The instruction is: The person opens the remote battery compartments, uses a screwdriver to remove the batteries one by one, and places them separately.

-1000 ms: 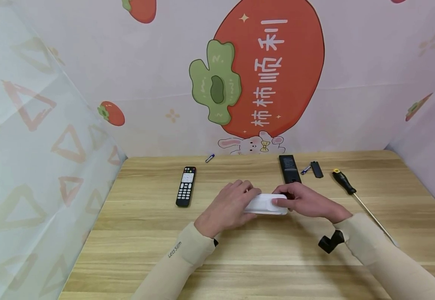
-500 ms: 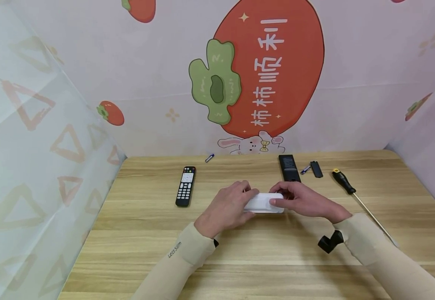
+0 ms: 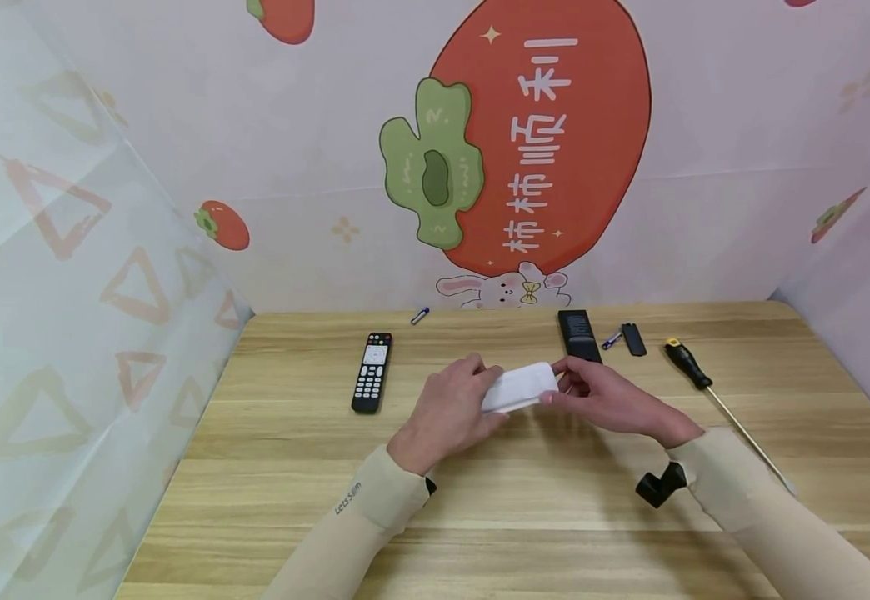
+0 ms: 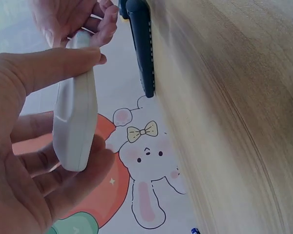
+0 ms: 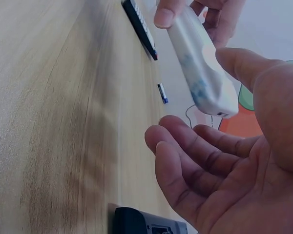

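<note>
Plainly, the left grip (image 3: 450, 408) clamps the white casing (image 3: 519, 387) by one end, the other beside the parted right grip (image 3: 606, 397).

Beige sleeves (image 3: 352, 533) with dark lettering (image 3: 348, 500)

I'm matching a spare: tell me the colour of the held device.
The device is white with blurred bluish marks; the right wrist view shows it best.

Wooden table (image 3: 525, 533), black remotes (image 3: 371, 372), batteries (image 3: 420, 316), cover (image 3: 633, 339), screwdriver (image 3: 696, 373)
</note>
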### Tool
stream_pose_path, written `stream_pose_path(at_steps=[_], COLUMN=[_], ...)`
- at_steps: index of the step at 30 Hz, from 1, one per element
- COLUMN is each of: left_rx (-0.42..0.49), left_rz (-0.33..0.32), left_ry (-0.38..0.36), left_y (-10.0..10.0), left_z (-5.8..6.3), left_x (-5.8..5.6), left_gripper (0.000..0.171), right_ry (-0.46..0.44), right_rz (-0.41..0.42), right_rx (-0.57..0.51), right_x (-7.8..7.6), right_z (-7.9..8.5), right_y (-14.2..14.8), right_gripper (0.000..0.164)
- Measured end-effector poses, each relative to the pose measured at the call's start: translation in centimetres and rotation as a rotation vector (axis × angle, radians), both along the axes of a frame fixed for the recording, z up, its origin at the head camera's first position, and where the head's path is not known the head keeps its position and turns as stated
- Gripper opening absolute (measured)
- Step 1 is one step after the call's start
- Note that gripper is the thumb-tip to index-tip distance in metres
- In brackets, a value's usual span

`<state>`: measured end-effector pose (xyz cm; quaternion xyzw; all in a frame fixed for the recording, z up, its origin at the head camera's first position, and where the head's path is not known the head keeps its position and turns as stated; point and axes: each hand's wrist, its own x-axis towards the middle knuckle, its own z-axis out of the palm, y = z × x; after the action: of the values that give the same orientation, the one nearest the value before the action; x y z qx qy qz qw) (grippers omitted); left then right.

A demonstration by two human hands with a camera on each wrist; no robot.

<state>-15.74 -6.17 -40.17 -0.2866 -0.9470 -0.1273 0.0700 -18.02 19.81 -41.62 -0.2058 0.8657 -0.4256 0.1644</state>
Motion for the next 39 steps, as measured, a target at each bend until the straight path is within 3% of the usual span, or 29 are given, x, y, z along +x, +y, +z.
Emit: stream_pose_path(at_steps=[11,19,26,35,37,39], left_rx=[0.046,0.017,-0.009,0.011,0.037,0.094], left_rz=[0.107,0.108,0.125,0.103,0.102,0.098], left_ry=[0.054,0.098,0.065,0.095,0.062,-0.032], left_y=[0.6,1.2,1.7,2.0,2.0,1.9], left_z=[-0.2,-0.3,-0.8,-1.0,-0.9,-0.7], left_x=[0.2,0.5,0.7,0.9,0.9,0.9], left_gripper=[0.056,0.061,0.065,0.066,0.065,0.063], right_ry=[-0.070,-0.078,-0.099,-0.038,-0.023,-0.009], right_rz=[-0.032,-0.088,-0.099,-0.116,-0.115,-0.109], right_rx=[-0.122,-0.230,-0.287,-0.327,-0.332,-0.337], right_x=[-0.1,-0.4,-0.4,-0.5,-0.5,-0.6], right_z=[0.1,0.3,0.4,0.7,0.8,0.8], right_y=[-0.6,-1.1,-1.1,-1.4,-1.4,-1.3], right_gripper=[0.042,0.036,0.035,0.030,0.030,0.029])
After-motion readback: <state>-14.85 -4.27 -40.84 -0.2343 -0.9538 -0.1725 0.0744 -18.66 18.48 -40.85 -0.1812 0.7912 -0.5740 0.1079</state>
